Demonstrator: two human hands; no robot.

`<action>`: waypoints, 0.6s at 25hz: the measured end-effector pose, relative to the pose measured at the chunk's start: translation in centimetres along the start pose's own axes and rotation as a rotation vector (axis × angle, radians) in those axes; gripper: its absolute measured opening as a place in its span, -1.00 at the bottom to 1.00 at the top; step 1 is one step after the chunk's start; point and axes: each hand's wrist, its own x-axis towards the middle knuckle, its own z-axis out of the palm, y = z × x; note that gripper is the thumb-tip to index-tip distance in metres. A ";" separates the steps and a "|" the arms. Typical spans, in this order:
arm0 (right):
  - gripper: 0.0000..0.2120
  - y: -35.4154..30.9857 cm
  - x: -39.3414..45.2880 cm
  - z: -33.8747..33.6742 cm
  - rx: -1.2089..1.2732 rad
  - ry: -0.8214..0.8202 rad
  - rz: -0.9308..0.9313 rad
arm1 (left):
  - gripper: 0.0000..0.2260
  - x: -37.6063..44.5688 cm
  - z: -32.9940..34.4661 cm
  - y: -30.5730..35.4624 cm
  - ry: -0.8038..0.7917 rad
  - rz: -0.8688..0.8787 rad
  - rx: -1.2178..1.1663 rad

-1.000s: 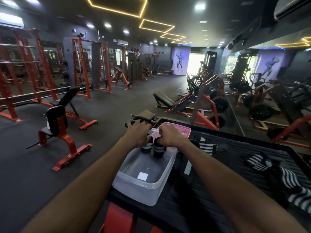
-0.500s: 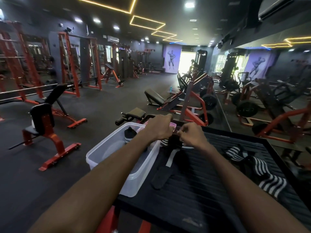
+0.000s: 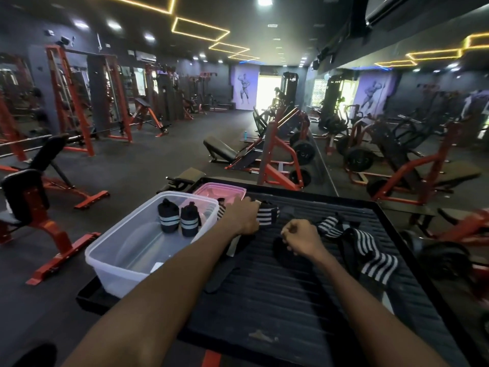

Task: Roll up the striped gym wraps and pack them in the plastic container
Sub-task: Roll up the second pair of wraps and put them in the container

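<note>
1. The striped wrap (image 3: 266, 213) you are working on is soft elastic cloth, light and floppy; in my judgement it will sag and unwind unless you keep tension on it, so take it at the striped end and roll toward the plain black tail (image 3: 219, 274).
2. Your left hand (image 3: 242, 218) rests on that wrap at the far middle of the desk (image 3: 291, 300), fingers curled over its striped end, just right of the plastic container (image 3: 124, 250).
3. Your right hand (image 3: 300, 238) sits near and to the right of it, fingers loosely curled; whether it pinches the dark strap beneath it, I cannot tell.
4. Two rolled wraps (image 3: 178, 218) already stand upright side by side at the far end of the container (the near end shows only bare floor and a small label).
5. More unrolled wraps (image 3: 367, 250) lie in a heap to the right of your right hand, close but apart from it.
6. The pink lid (image 3: 219, 190) lies just beyond the container, at the desk's far edge.
</note>
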 end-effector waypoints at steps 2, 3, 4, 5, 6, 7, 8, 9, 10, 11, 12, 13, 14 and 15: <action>-0.85 0.9 0.2 0.1 0.001 -0.019 -0.025 | -0.45 0.7 0.9 -0.2 -0.029 -0.018 0.054; -0.84 1.1 0.1 0.3 0.001 -0.035 -0.041 | -0.38 1.2 1.3 -0.6 -0.061 -0.037 0.080; -0.84 1.2 -0.1 0.4 0.003 -0.050 -0.055 | -0.32 1.7 1.7 -1.0 -0.094 -0.053 0.101; -0.83 1.2 -0.3 0.5 0.004 -0.057 -0.064 | -0.29 2.0 2.0 -1.2 -0.114 -0.067 0.122; -0.83 1.4 -0.4 0.6 0.009 -0.058 -0.072 | -0.28 2.2 2.2 -1.3 -0.112 -0.074 0.146; -0.82 1.7 -0.3 0.7 0.013 -0.060 -0.071 | -0.29 2.3 2.2 -1.3 -0.094 -0.072 0.170; -0.82 2.0 -0.2 0.8 0.022 -0.061 -0.075 | -0.34 2.4 2.0 -1.3 -0.063 -0.058 0.191; -0.82 2.2 -0.1 0.8 0.028 -0.061 -0.073 | -0.42 2.6 1.7 -1.2 -0.020 -0.038 0.192; -0.81 2.2 0.0 0.7 0.046 -0.059 -0.072 | -0.53 2.6 1.1 -1.1 0.036 -0.011 0.170; -0.81 2.1 0.1 0.5 0.072 -0.052 -0.061 | -0.64 2.7 0.4 -1.0 0.094 0.018 0.128; -0.80 1.9 0.2 0.3 0.117 -0.037 -0.054 | -0.76 2.8 -0.4 -0.8 0.149 0.051 0.056; -0.79 1.7 0.4 0.1 0.169 -0.019 -0.033 | -0.84 2.9 -1.3 -0.6 0.190 0.088 -0.038; -0.79 1.5 0.7 0.0 0.236 -0.007 -0.010 | -0.88 3.1 -2.4 -0.3 0.214 0.126 -0.129; -0.81 1.0 0.9 -0.1 0.307 0.004 0.023 | -0.88 3.2 -3.5 0.0 0.223 0.161 -0.197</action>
